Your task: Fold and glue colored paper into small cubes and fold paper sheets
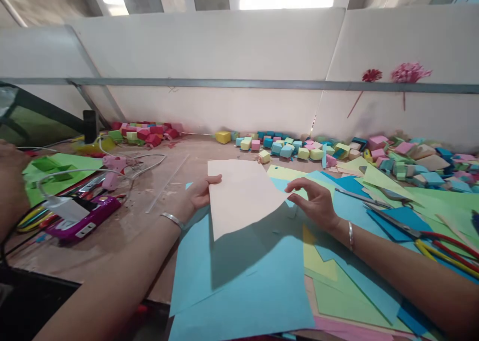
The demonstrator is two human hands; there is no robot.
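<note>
A pale pink sheet of paper [243, 193] is held up above the work surface, its right side curling. My left hand [202, 193] grips its left edge, thumb on top and the other fingers hidden beneath. My right hand [312, 201] pinches the sheet's right corner between thumb and forefinger. Below it lie large light-blue sheets [239, 296], on which the pink sheet casts a shadow. Each wrist wears a silver bangle.
Scissors [415, 231] lie on coloured paper at the right. Small paper cubes [286, 150] line the wall. On the left are a pink glue gun [113, 169], a purple power strip [84, 218] with cables, and another person's hand [13, 191].
</note>
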